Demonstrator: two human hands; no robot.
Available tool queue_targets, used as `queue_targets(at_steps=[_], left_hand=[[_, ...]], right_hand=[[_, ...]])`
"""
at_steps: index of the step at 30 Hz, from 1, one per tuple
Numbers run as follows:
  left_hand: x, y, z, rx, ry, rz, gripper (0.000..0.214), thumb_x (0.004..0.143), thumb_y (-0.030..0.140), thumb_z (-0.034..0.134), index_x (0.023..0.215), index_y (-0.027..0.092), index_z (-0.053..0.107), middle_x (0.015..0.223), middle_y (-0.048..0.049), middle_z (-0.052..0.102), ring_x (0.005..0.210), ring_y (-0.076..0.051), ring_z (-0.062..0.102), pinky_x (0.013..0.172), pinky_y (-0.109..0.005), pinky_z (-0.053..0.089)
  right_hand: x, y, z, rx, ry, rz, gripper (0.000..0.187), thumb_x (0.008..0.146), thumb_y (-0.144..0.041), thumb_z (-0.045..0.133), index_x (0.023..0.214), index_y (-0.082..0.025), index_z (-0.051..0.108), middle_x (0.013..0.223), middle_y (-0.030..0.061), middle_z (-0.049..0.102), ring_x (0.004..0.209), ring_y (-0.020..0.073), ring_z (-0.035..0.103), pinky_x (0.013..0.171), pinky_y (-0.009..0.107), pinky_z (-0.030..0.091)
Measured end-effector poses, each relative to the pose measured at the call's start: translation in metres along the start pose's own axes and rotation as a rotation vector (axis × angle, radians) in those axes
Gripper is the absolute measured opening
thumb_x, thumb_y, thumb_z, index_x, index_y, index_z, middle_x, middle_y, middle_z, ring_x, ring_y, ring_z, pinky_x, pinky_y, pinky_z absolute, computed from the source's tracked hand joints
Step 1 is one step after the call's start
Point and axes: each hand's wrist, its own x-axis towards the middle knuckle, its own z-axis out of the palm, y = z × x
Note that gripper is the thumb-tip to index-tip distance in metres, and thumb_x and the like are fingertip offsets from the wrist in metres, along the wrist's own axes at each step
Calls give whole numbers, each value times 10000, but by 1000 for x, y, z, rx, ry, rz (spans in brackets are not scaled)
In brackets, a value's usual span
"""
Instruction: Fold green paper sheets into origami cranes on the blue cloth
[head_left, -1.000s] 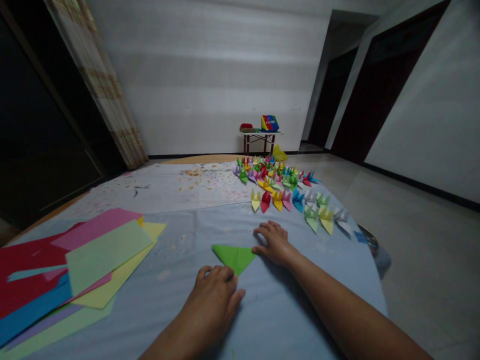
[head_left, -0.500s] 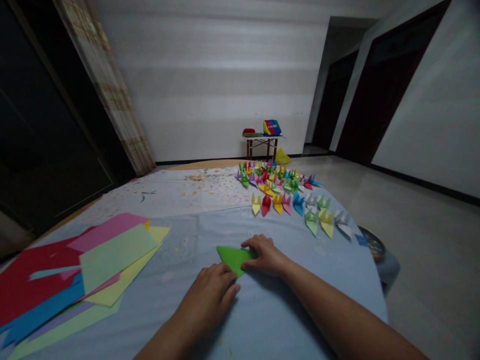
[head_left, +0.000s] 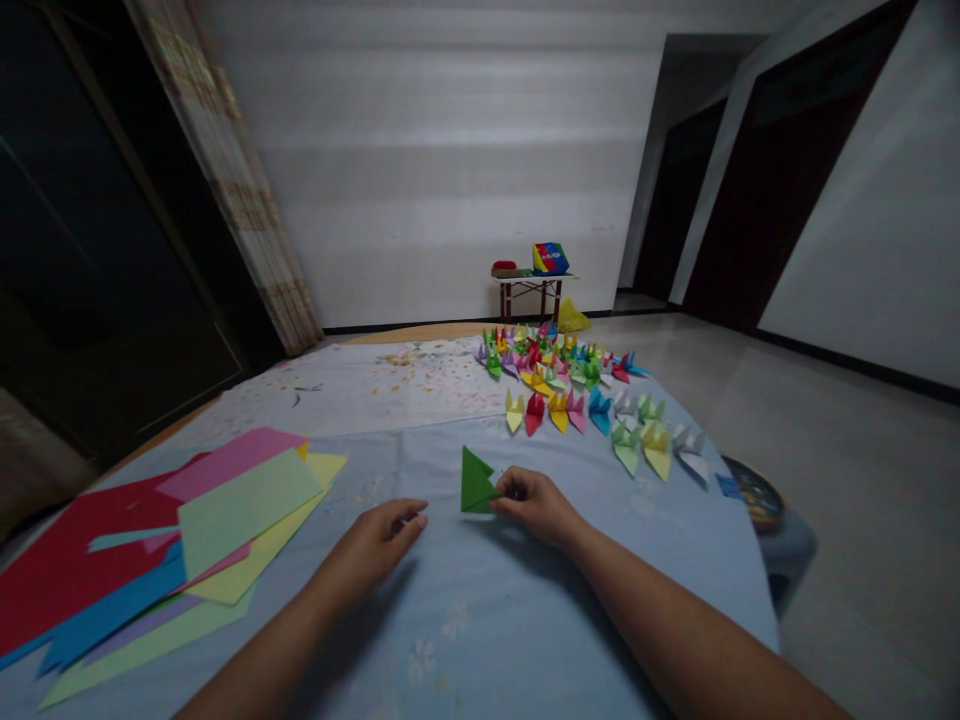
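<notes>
- The right hand [head_left: 536, 508] has its thumb and fingers closed on the folded green paper [head_left: 475, 485], pinching it at its right side.
- The green paper is in front of the person, above the blue cloth [head_left: 525, 640], and it seems to be lifted from it, with one point upward.
- The left hand [head_left: 375, 540] is apart from the paper, on its left; its fingers are loosely curved and hold nothing.
- In my judgement, the layers could slip or open, because only one hand holds them at one side; a too strong pinch could also leave an unwanted crease.
- If the paper is put down carelessly, its folded edges could become uneven.
- The right fingers cover the gripped part, so I cannot tell how many layers lie between them.
- To the left, the coloured sheets [head_left: 251, 500] overlap, and the lower ones are mostly hidden.
- Farther away, the paper cranes [head_left: 600, 408] stand crowded at the back, too small to count.
- Both forearms are cut off by the lower edge.
</notes>
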Motion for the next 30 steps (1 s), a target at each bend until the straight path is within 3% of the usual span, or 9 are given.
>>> queue_targets(at_steps=[5,8,12,15,21,30], left_hand=[[0,7,3,-216,92,-71,415,714,433,558,1019,161,630,859,-62,680,723,-208,620,707,-347,475],[7,19,26,-327,157,-96,493,751,443,515,1127,126,550,962,-102,642,803,-211,614,707,-349,486],[15,24,64,-377,171,-16,518,771,428,515,1191,128,471,1160,-142,539,944,-214,573,800,-371,466],[17,22,77,-418,200,22,514,788,419,506,1208,129,444,1198,-145,497,953,-205,564,830,-375,454],[18,16,74,-506,172,-66,563,781,430,518,1238,122,406,1154,-144,536,820,-190,598,749,-364,487],[21,10,75,-589,182,-42,529,759,415,544,1202,139,463,1120,-119,573,808,-184,609,712,-326,493]], right_hand=[[0,-5,3,-37,47,-34,123,670,-242,629,674,-151,547,579,-52,493,529,66,409,501,179,325],[-1,-9,7,-69,68,-58,119,683,-250,622,681,-153,553,586,-48,504,534,70,422,511,184,334],[-3,-11,9,-79,75,-94,131,694,-268,626,705,-150,571,608,-36,530,554,78,445,533,193,352],[-5,-11,9,-92,51,-98,156,697,-296,635,743,-151,599,634,-24,556,560,80,451,537,194,360],[-7,-16,9,-79,-73,-103,217,758,-353,580,823,-157,645,695,0,602,596,94,487,565,203,383],[-5,-9,10,15,-131,-78,301,796,-421,524,836,-147,644,722,10,612,664,116,539,627,214,412]])
